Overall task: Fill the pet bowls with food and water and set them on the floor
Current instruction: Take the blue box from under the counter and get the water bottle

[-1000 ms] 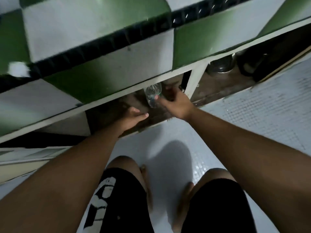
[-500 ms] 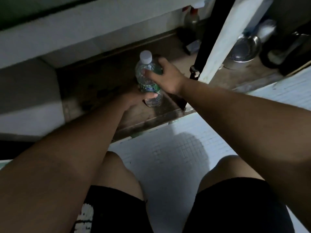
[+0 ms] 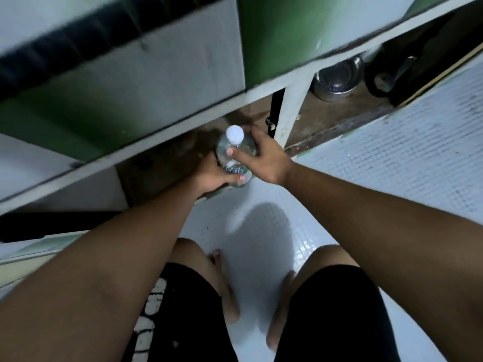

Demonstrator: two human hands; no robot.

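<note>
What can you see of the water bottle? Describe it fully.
The water bottle is clear plastic with a white cap on and a green-blue label low on its body. It is roughly upright at the front edge of the dark under-counter shelf. The right hand grips its upper body, the left hand its lower part. Fill level unclear.

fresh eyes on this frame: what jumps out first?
A clear water bottle with a white cap sits centre frame, gripped by both the left hand and the right hand at the front edge of the low shelf. Next comes the shiny steel bowl in the compartment to the right, past the white post. The green and white tiled counter fills the top, blurred.
</note>
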